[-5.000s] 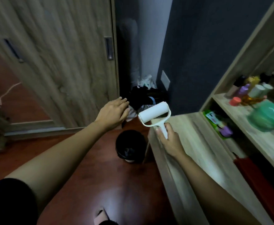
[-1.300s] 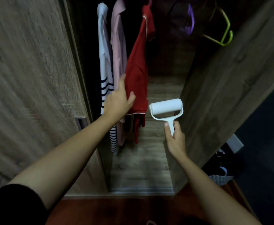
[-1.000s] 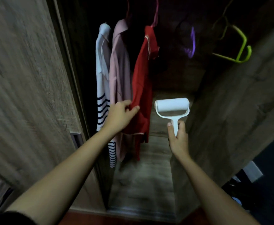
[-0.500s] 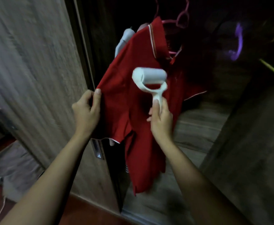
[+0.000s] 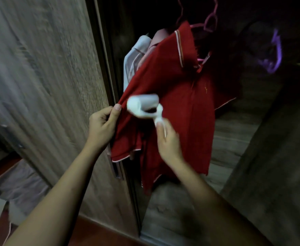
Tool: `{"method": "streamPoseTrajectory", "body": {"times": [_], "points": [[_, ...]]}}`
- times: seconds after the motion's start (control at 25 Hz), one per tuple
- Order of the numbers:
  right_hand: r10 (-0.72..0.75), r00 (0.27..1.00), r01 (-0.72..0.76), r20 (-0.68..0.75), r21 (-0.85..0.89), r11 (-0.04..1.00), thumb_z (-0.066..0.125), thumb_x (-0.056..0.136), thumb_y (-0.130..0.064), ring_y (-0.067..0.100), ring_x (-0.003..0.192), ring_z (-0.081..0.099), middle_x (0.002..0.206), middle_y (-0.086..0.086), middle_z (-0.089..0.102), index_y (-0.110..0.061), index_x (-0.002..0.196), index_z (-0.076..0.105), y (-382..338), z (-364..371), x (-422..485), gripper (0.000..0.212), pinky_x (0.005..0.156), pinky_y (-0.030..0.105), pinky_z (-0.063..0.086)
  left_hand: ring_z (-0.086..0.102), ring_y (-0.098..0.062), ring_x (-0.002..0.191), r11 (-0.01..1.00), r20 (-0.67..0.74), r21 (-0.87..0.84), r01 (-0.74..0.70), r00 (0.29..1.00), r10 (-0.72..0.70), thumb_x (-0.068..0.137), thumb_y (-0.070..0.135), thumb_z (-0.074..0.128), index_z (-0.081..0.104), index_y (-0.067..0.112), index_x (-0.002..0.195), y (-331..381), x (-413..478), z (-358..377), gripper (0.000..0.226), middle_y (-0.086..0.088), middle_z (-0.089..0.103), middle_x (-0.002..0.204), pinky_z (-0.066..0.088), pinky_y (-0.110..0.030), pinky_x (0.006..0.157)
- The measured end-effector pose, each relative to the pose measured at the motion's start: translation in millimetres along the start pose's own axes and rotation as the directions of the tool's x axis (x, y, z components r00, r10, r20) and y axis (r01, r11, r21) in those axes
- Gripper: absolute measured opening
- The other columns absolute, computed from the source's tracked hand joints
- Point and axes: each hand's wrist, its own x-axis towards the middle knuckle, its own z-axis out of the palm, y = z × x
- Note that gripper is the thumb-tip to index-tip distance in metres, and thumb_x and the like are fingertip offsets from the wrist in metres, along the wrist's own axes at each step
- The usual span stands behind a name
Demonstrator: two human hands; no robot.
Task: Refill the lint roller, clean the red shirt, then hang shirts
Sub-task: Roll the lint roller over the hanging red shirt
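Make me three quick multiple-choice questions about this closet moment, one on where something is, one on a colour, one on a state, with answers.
1. Where is the lint roller?
A. against the red shirt
B. on the floor
C. on a shelf

2. What colour is the hanger carrying the red shirt?
A. green
B. pink
C. black

3. What is the left hand doing?
A. hanging open
B. pinching the shirt's edge
C. gripping the door

Answers: 1 A, the right hand holds it onto the fabric. 2 B, pink loops show above the collar. 3 B, its grip pulls the cloth taut.
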Motion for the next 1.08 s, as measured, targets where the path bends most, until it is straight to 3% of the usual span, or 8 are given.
{"method": "streamPoseTrajectory", "body": {"times": [0.12,0.24,0.32,0.52,0.68,0.76,0.88,1.08], "points": [[0.034,0.987,-0.031,-0.156,0.024,0.999,0.036,0.098,-0.028,0.010,0.066,0.049,0.072,-0.006,0.053,-0.008,0.104,0.058,-4.7,-9.8,52.3,0.030,0.060,0.028,0.030,0.029,0.003,0.046,0.997,0.009,-0.062,0.051,0.999,-0.051,0.095,0.019,0.049,0.041,0.014,0.053,-2.8,1.7,-0.3,0.043,0.013,0.035,0.047,0.022,-0.017,0.044],[0.161,0.982,-0.146,0.103,-0.141,0.979,0.038,0.098,-0.030,0.026,0.062,0.060,0.067,0.007,0.061,-0.014,0.105,0.057,45.4,-1.2,-19.1,0.025,0.055,0.038,0.034,0.029,0.001,0.048,0.996,0.029,-0.077,0.048,0.999,-0.046,0.093,0.018,0.051,0.045,-0.003,0.054,-4.0,3.4,-1.3,0.045,0.006,0.034,0.052,0.022,-0.020,0.044],[0.187,0.957,-0.145,0.222,-0.195,0.970,0.040,0.097,-0.031,0.021,0.061,0.060,0.066,0.008,0.062,-0.017,0.106,0.057,56.8,-1.0,-61.8,0.024,0.056,0.039,0.041,0.029,-0.003,0.050,0.998,0.033,-0.057,0.020,0.999,-0.018,0.093,0.017,0.051,0.043,-0.009,0.055,-3.8,3.7,-3.2,0.047,-0.004,0.033,0.056,0.021,-0.022,0.044],[-0.085,0.980,0.078,-0.182,-0.049,0.996,0.038,0.097,-0.023,0.013,0.058,0.046,0.067,0.002,0.051,-0.003,0.100,0.056,6.8,-24.5,58.2,0.028,0.055,0.032,0.026,0.028,-0.003,0.048,0.998,0.026,-0.054,0.024,0.999,-0.023,0.091,0.021,0.051,0.040,-0.010,0.054,-2.4,3.0,-3.6,0.050,-0.005,0.031,0.054,0.021,-0.023,0.044],[0.088,0.996,-0.085,0.008,-0.157,0.984,0.039,0.098,-0.028,0.027,0.058,0.057,0.067,0.012,0.059,-0.009,0.105,0.056,89.8,-6.6,14.5,0.027,0.053,0.031,0.032,0.027,-0.003,0.048,0.998,0.024,-0.045,0.049,0.999,-0.048,0.089,0.025,0.052,0.038,-0.007,0.053,-2.2,3.3,-2.4,0.050,0.004,0.030,0.052,0.021,-0.024,0.045],[0.291,0.945,-0.238,0.147,-0.301,0.924,0.032,0.094,-0.051,0.035,0.073,0.067,0.080,0.020,0.069,-0.014,0.107,0.059,142.8,2.4,-64.8,0.048,0.060,0.036,0.044,0.026,-0.001,0.047,0.998,0.029,-0.026,0.049,0.998,-0.048,0.090,0.023,0.052,0.038,-0.004,0.052,-1.3,3.2,-2.8,0.049,0.006,0.030,0.050,0.020,-0.021,0.044],[0.225,0.970,-0.184,0.091,-0.332,0.925,0.009,0.081,-0.077,0.033,0.067,0.066,0.074,0.015,0.068,-0.013,0.107,0.061,161.4,-4.5,-91.0,0.085,0.056,0.033,0.044,0.026,0.000,0.046,0.998,0.026,-0.019,0.062,0.998,-0.061,0.090,0.025,0.053,0.038,-0.001,0.052,-1.0,2.1,-3.3,0.048,0.005,0.030,0.050,0.020,-0.020,0.043],[-0.017,0.982,0.024,-0.189,0.032,0.999,0.035,0.095,-0.036,0.008,0.048,0.042,0.060,-0.011,0.046,-0.005,0.107,0.054,72.3,-11.7,57.8,0.039,0.049,0.023,0.027,0.025,-0.001,0.046,0.996,0.009,-0.035,0.087,0.996,-0.087,0.087,0.032,0.054,0.036,-0.003,0.051,-5.1,0.6,-1.8,0.053,0.006,0.029,0.049,0.020,-0.019,0.043]]}}
